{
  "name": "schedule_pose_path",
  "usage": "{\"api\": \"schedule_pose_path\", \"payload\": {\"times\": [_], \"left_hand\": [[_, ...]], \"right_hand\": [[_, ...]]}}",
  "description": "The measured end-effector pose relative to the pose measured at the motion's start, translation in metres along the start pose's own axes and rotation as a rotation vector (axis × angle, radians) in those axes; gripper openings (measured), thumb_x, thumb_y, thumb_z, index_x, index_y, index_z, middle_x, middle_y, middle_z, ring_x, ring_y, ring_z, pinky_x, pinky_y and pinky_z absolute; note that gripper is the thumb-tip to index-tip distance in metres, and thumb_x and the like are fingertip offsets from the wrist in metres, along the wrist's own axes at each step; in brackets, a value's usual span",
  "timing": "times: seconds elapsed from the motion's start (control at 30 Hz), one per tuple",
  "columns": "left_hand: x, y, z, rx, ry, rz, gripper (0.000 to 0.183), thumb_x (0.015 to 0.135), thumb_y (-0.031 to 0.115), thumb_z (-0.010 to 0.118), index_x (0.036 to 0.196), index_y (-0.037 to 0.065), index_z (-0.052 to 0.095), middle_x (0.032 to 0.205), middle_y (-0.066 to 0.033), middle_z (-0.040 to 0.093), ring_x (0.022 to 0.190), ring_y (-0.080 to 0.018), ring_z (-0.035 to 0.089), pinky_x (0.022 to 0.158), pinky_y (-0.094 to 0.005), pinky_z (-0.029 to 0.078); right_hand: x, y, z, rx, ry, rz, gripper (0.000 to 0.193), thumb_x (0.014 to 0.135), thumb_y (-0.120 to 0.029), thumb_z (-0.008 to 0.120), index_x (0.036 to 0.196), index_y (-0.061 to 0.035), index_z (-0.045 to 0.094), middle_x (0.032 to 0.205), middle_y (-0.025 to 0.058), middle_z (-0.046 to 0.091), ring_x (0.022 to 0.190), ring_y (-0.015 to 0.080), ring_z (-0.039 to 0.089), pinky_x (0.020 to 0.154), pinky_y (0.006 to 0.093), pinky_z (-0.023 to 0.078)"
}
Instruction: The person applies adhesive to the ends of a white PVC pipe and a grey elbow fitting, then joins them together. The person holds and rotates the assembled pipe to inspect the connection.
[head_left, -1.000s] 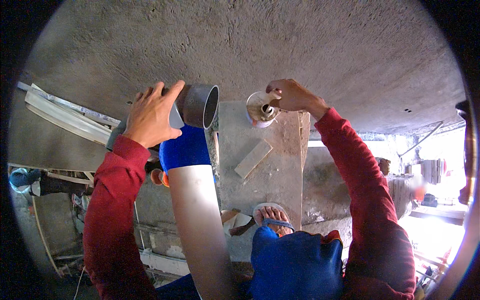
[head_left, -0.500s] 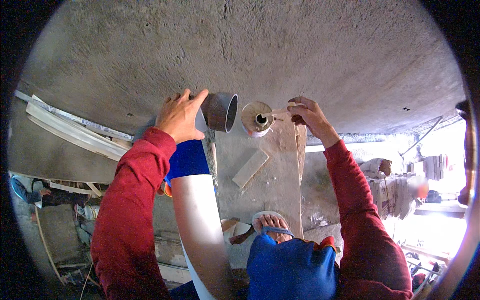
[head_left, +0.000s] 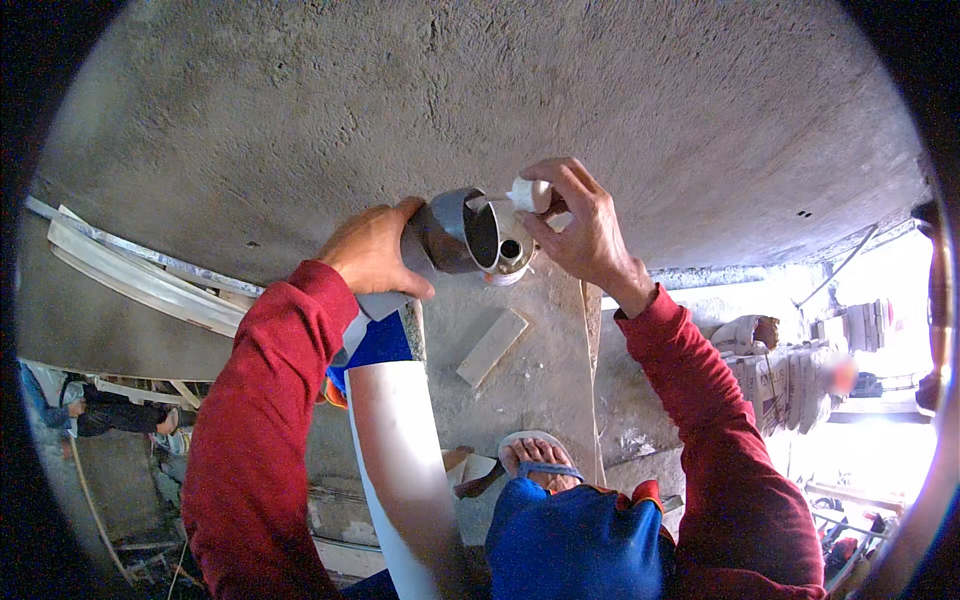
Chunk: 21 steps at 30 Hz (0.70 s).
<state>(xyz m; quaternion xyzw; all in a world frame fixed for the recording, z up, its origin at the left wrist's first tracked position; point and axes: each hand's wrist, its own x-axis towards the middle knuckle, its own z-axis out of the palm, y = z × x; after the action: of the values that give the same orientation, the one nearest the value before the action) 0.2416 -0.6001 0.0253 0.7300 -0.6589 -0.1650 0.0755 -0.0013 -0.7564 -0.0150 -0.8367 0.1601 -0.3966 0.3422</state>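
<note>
My left hand is wrapped round a grey pipe fitting, its round mouth turned to the right. Between the fingertips of my right hand is a white cap with a thin applicator stem. The stem's tip reaches the inner wall at the fitting's upper rim. Just below and behind that mouth stands a round can with its small neck uncovered, partly hidden by the fitting. A white pipe lies beneath my left forearm, across blue cloth.
A rough cement wall rises in front. A flat offcut lies on the board near my sandalled foot. Long white strips lean at left, where another person's hand shows. Stacked sacks stand at right.
My right hand has lifted the cap and applicator from the can and brought them left to the fitting's mouth. My left hand has closed on the fitting and shifted it slightly right.
</note>
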Motion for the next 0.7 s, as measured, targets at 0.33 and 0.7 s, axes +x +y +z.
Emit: {"api": "schedule_pose_path", "payload": {"times": [0.33, 0.7], "left_hand": [[-0.024, -0.01, -0.025, -0.178, -0.065, 0.01, 0.1, 0.053, 0.037, 0.094, 0.135, -0.003, 0.054, 0.122, -0.029, 0.067, 0.116, -0.0437, 0.065, 0.101, -0.0449, 0.051], [-0.041, 0.003, -0.051, 0.248, 0.19, -0.018, 0.104, 0.055, 0.029, 0.093, 0.144, 0.003, 0.047, 0.117, -0.0263, 0.063, 0.11, -0.0452, 0.062, 0.097, -0.0495, 0.051]], "right_hand": [[0.014, -0.026, 0.003, -0.095, 0.036, -0.523, 0.043, 0.078, -0.003, 0.081, 0.117, -0.0076, 0.066, 0.124, 0.0122, 0.064, 0.107, 0.0312, 0.069, 0.082, 0.0394, 0.063], [0.012, -0.028, 0.011, -0.125, -0.142, -0.27, 0.04, 0.08, -0.004, 0.082, 0.116, -0.0043, 0.065, 0.117, 0.0138, 0.065, 0.089, 0.0272, 0.073, 0.071, 0.037, 0.063]]}}
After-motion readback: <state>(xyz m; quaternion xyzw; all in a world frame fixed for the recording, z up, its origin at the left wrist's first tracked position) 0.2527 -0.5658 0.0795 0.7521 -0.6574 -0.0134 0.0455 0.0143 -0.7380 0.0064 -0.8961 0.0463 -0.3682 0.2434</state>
